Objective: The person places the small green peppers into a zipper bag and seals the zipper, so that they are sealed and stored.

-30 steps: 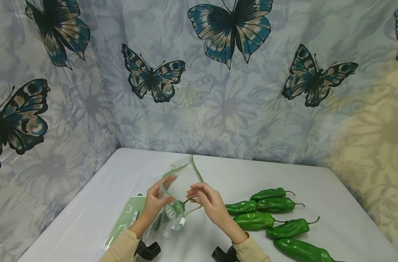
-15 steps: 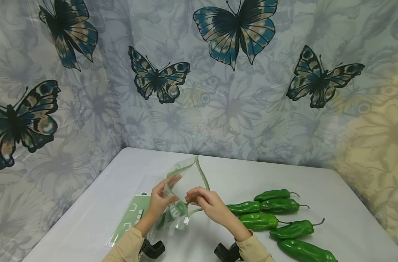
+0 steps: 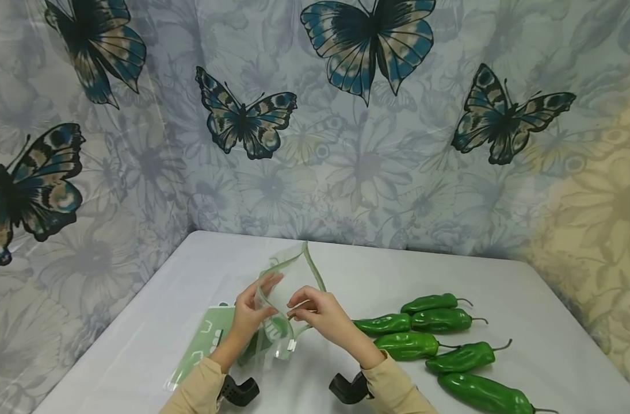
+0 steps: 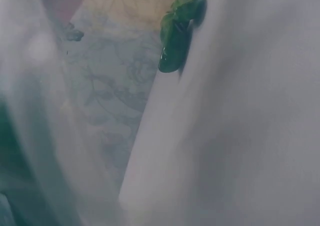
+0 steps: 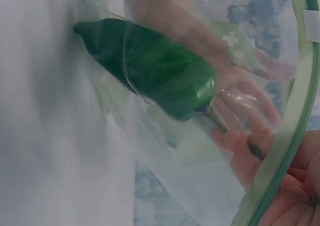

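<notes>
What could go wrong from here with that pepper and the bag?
Perhaps three things. The right hand holds the pepper by its stem, which could slip or snap. The left hand holds one side of the clear bag, but the far corner of its mouth stands unheld, so the opening might fold in. And the loose peppers look close to the right forearm, so a careless sweep might nudge them.

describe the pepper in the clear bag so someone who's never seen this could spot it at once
On the white table, look left of the loose green peppers to the clear zip bag in the left hand. Inside it, a dark green pepper shows through, its stem pinched by the right hand. That sets it apart: the others lie uncovered on the table.
</notes>
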Demonstrator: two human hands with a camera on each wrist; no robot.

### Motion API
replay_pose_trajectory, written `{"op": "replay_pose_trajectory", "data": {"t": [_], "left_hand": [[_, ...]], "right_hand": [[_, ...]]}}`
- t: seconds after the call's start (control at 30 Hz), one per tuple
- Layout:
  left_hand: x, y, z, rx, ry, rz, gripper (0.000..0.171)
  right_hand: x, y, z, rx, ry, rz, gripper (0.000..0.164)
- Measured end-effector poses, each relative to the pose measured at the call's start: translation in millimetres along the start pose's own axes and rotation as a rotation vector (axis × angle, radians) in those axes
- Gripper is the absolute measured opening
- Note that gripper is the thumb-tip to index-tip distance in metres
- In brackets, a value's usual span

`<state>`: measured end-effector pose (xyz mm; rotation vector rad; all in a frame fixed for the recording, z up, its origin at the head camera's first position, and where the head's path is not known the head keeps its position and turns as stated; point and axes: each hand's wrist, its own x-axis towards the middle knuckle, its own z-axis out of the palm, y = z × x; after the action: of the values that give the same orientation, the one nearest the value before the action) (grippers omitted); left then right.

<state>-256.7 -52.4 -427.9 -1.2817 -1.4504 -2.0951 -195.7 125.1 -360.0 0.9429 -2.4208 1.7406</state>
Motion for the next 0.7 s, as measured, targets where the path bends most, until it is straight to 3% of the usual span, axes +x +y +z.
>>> {"op": "replay_pose_trajectory", "data": {"t": [0.17,0.43,0.53,0.7], "left_hand": [[3.0,0.6,1.8,-0.020,-0.023,0.005,0.068],[1.2,-0.3,2.8,-0.006,-0.027,-0.002,0.073],[0.6,0.1,4.6,-0.028,-0.037,-0.024,0.071],[2.3,0.1,5.2,-0.093,-0.053,-0.007,0.068]], "right_hand": [[4,14,2,-0.074,-0.011,0.048,0.014],[10,16,4,-0.214,-0.094,0.040,0.016],[8,16,3,-0.241,-0.079,0.027,0.013],[-2,17,-4,-0.243,0.017,-0.026,0.015]]}}
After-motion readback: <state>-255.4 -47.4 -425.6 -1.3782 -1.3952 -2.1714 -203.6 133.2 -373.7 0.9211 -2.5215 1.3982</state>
